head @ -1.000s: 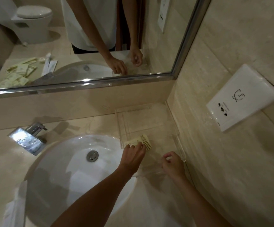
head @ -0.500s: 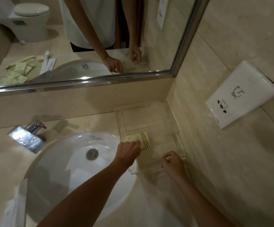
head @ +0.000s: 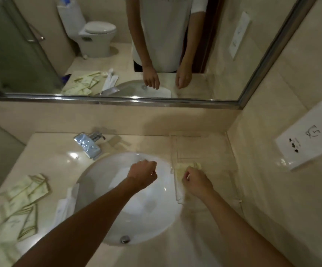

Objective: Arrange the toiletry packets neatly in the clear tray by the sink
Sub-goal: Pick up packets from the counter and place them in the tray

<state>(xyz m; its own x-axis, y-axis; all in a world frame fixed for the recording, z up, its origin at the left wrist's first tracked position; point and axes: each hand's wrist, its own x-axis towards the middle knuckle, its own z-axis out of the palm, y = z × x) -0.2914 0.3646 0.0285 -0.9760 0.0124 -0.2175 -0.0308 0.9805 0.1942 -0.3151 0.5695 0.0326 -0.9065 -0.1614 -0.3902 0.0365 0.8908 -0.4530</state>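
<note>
A clear tray sits on the counter to the right of the sink, against the wall. One pale yellow toiletry packet lies at the tray's left front. My right hand is over its near end, with curled fingers pinching it. My left hand hangs above the sink basin with loosely curled fingers and holds nothing. A loose pile of several more yellow-green packets lies on the counter to the left of the sink.
The white round sink fills the middle, with a chrome faucet behind it. White sachets lie by the sink's left rim. A wall socket panel is on the right wall, and a mirror is above the counter.
My left hand let go of the packet and drew back left over the sink. My right hand left the tray's front edge and moved onto the packet. The view pulled back, showing the pile on the left.
</note>
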